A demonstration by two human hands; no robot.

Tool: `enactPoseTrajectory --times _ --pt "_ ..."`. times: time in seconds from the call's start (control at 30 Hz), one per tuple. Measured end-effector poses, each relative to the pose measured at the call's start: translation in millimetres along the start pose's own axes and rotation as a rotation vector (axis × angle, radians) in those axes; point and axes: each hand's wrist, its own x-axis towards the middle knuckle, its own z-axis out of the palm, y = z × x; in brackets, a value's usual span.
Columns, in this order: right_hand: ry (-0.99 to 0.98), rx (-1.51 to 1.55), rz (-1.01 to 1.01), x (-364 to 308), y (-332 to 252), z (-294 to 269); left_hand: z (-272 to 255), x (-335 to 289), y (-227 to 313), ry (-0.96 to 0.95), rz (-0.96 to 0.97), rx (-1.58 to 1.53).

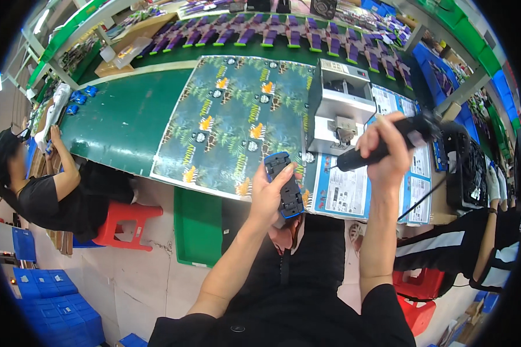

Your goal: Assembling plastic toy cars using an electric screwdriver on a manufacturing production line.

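My left hand [264, 199] is closed around a toy car [286, 188] with blue edges, held over the table's front edge with its black underside up. In my right hand [389, 151] is a black electric screwdriver [353, 158], gripped round its body and tilted, with the thin bit pointing down to the left. The bit is apart from the car. Just beyond the screwdriver stands a silver screw feeder [324, 115] with an open front. A dark cable trails down from the screwdriver side past my right forearm.
A patterned sheet [226, 124] covers the table's middle; printed sheets [344, 194] lie right. Purple parts [295, 39] line the back. Blue toy cars [73, 109] sit far left near a co-worker [46, 185]. A black bin [468, 173] and another person's gloved hands [494, 184] are right.
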Motion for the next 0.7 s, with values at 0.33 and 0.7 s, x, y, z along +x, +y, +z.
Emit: enactPoseTrajectory --times 0.33,0.7 --pt "-0.151 0.283 -0.24 -37 11 25 1 -1 -17 -0.073 0.2 0.278" --pt "-0.174 0.371 -0.236 -36 12 33 3 0 -14 -0.079 0.196 0.275"
